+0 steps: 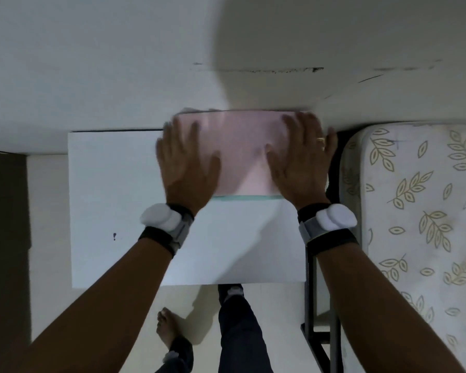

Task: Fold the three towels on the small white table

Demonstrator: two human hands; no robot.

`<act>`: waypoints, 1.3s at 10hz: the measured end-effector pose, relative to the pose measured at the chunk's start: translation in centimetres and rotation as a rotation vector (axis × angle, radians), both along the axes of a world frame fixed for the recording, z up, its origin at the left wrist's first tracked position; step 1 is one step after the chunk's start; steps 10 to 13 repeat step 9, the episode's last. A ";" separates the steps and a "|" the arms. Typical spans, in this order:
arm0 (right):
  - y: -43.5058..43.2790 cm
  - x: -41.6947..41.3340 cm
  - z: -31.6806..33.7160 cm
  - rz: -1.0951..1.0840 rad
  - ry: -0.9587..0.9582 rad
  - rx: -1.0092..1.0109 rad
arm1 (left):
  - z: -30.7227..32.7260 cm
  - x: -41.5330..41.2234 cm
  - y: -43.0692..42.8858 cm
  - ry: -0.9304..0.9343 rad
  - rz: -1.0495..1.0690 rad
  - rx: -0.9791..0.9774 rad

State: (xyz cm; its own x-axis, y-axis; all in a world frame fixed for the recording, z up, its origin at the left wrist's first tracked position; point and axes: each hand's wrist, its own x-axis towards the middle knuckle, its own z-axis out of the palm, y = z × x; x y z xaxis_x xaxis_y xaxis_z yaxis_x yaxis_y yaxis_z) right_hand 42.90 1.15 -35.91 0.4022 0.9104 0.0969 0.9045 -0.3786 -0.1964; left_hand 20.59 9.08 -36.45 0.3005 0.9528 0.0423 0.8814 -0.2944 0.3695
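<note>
A folded pink towel lies at the far right part of the small white table, its far edge against the wall. A thin teal edge of another cloth shows beneath its near side. My left hand rests flat on the towel's left edge, fingers spread. My right hand, with a ring on one finger, lies flat on the towel's right side. Neither hand grips the cloth. No third towel can be made out.
A white wall stands right behind the table. A mattress with a leaf print lies close to the right, with a dark metal frame between it and the table. A dark piece of furniture is at the left. My legs and bare foot are below the table's near edge.
</note>
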 end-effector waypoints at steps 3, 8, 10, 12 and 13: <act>-0.1 0.9 -5.3 0.074 0.066 -0.218 | -4.2 2.4 -2.1 0.309 -0.226 -0.116; 0.8 -4.8 15.5 0.137 0.154 -0.342 | 17.4 -7.4 3.8 0.344 -0.416 0.021; 0.2 -7.7 23.6 0.109 0.124 -0.150 | 24.3 -10.0 3.9 0.235 -0.342 0.207; 0.2 -7.7 23.6 0.109 0.124 -0.150 | 24.3 -10.0 3.9 0.235 -0.342 0.207; 0.2 -7.7 23.6 0.109 0.124 -0.150 | 24.3 -10.0 3.9 0.235 -0.342 0.207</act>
